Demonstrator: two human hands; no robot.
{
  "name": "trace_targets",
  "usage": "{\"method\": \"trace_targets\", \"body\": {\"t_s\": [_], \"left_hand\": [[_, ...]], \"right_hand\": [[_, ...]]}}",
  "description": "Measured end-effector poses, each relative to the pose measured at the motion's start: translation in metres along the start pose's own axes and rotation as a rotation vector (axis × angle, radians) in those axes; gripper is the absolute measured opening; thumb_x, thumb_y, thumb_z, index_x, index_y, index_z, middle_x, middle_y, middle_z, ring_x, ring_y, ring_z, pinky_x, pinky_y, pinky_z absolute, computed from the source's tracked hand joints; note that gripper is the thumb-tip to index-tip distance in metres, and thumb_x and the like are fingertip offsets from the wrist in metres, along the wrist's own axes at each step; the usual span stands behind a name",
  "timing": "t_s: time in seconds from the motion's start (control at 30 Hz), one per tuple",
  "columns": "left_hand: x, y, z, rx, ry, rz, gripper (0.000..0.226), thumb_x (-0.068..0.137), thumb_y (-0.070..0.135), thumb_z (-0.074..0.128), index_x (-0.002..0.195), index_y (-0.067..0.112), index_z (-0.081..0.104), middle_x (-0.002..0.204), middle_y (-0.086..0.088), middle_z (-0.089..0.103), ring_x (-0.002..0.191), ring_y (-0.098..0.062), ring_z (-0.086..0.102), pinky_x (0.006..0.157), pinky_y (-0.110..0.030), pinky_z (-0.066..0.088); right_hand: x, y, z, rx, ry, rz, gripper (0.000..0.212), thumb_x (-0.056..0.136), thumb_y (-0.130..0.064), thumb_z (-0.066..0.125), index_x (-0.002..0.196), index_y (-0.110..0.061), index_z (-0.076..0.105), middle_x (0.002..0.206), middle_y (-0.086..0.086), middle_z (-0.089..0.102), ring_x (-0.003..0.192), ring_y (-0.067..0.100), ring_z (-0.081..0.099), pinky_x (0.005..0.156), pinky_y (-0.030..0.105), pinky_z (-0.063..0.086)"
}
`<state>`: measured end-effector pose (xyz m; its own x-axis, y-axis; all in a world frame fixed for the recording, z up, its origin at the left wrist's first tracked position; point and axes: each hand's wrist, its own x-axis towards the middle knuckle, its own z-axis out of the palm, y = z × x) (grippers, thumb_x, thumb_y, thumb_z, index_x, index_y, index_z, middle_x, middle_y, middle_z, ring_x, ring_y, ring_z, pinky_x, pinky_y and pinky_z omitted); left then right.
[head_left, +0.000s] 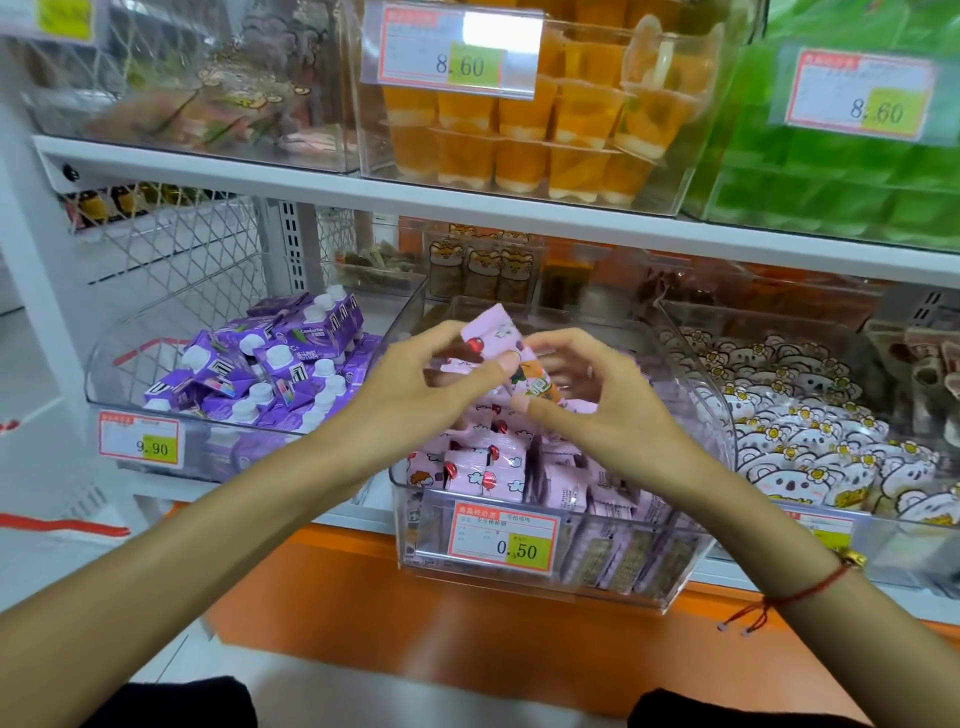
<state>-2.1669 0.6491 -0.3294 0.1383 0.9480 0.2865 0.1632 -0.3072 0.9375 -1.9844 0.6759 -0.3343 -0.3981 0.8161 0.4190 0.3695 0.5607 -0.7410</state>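
**Both hands pinch a bundle of pink packets over the middle bin**

Left hand (415, 384) comes in from 8 o'clock, fingers curled, thumb pressed on the held packets (491, 335). It grips them from the left side. Right hand (587, 410) comes in from 4 o'clock, with thumb and forefinger pinching the same bundle from the right. One packet's lower end shows orange print. The bundle sits tilted at frame centre, above the clear bin (730, 431) and apart from the pile of pink packets (498, 467) inside it. The exact count of packets in the bundle is unclear.

A price tag (501, 540) reading 0.50 is on the bin's front wall at 6 o'clock. A red string bracelet (800, 592) is on the right wrist. Purple cartons (270, 364) with white caps fill the bin at 9 o'clock. Bear-print packets (810, 441) fill the bin at 3 o'clock. On the shelf above, orange jelly cups (545, 130) are at 12 o'clock and a green bin (831, 171) is at 2 o'clock.
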Motion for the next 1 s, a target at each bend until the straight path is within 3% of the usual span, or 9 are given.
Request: {"method": "trace_targets", "body": {"t_s": [0.07,0.17,0.23,0.37,0.57,0.7,0.8,0.93,1.0], "left_hand": [[0.001,-0.003,0.0,0.122,0.047,0.071,0.025,0.085,0.032,0.065,0.11,0.03,0.063,0.108,0.011,0.065,0.092,-0.001,0.064,0.072,-0.015,0.053],[-0.001,-0.011,-0.011,0.404,0.288,0.228,0.033,0.085,0.025,0.067,0.116,0.032,0.057,0.12,0.009,0.051,0.102,-0.004,0.056,0.083,-0.019,0.046],[-0.005,-0.02,-0.02,0.501,0.378,0.283,0.04,0.085,0.017,0.065,0.122,0.029,0.053,0.122,0.008,0.045,0.106,-0.008,0.053,0.085,-0.024,0.043],[-0.013,-0.038,-0.025,0.457,0.346,0.115,0.043,0.09,0.024,0.057,0.131,0.024,0.044,0.126,0.005,0.049,0.108,-0.013,0.052,0.087,-0.036,0.046],[-0.015,-0.044,-0.024,0.277,0.228,-0.145,0.024,0.096,0.025,0.048,0.12,0.024,0.052,0.113,0.009,0.057,0.101,-0.016,0.059,0.09,-0.035,0.047],[-0.017,-0.039,-0.025,0.244,0.207,-0.165,0.02,0.097,0.027,0.047,0.116,0.026,0.053,0.113,0.008,0.057,0.105,-0.019,0.061,0.092,-0.044,0.048],[-0.017,-0.037,-0.025,0.198,0.196,-0.174,0.024,0.097,0.025,0.047,0.119,0.022,0.054,0.117,0.005,0.059,0.104,-0.019,0.061,0.091,-0.045,0.05],[-0.017,-0.035,-0.025,0.132,0.19,-0.178,0.023,0.097,0.022,0.048,0.118,0.02,0.054,0.118,0.002,0.059,0.103,-0.021,0.061,0.088,-0.047,0.052],[-0.017,-0.036,-0.026,0.132,0.187,-0.172,0.021,0.097,0.022,0.048,0.116,0.022,0.054,0.116,0.003,0.058,0.102,-0.019,0.061,0.088,-0.046,0.053]], "right_hand": [[0.001,0.004,-0.001,0.035,0.038,0.009,0.032,0.081,-0.019,0.073,0.108,-0.02,0.056,0.101,-0.006,0.069,0.097,0.007,0.064,0.09,0.026,0.048],[0.004,0.011,-0.007,-0.011,0.154,0.028,0.029,0.083,-0.022,0.071,0.108,-0.019,0.056,0.105,-0.007,0.066,0.101,0.009,0.061,0.094,0.032,0.046],[0.009,0.014,-0.015,-0.042,0.251,0.028,0.027,0.083,-0.021,0.071,0.106,-0.021,0.056,0.1,-0.01,0.062,0.095,0.011,0.061,0.087,0.029,0.049],[0.029,0.019,-0.017,0.011,0.359,0.078,0.032,0.083,-0.017,0.071,0.107,-0.017,0.049,0.087,-0.009,0.058,0.072,-0.003,0.059,0.063,0.007,0.045],[0.049,0.028,0.006,-0.234,0.105,0.137,0.057,0.084,-0.019,0.07,0.129,-0.024,0.035,0.085,-0.001,0.062,0.078,0.017,0.067,0.067,0.027,0.054],[0.052,0.029,0.018,-0.281,0.0,0.189,0.042,0.085,-0.02,0.069,0.115,-0.022,0.04,0.086,0.001,0.057,0.079,0.024,0.063,0.069,0.041,0.054],[0.051,0.033,0.02,-0.275,-0.072,0.261,0.03,0.088,-0.026,0.065,0.105,-0.016,0.042,0.09,0.004,0.058,0.081,0.025,0.061,0.064,0.035,0.048],[0.051,0.04,0.017,-0.61,-0.098,0.172,0.023,0.09,-0.03,0.06,0.104,-0.012,0.067,0.11,0.007,0.062,0.106,0.024,0.05,0.084,0.031,0.038],[0.05,0.046,0.014,-0.728,-0.162,0.12,0.027,0.094,-0.032,0.052,0.106,-0.015,0.07,0.113,0.004,0.058,0.107,0.021,0.04,0.089,0.033,0.034]]}}
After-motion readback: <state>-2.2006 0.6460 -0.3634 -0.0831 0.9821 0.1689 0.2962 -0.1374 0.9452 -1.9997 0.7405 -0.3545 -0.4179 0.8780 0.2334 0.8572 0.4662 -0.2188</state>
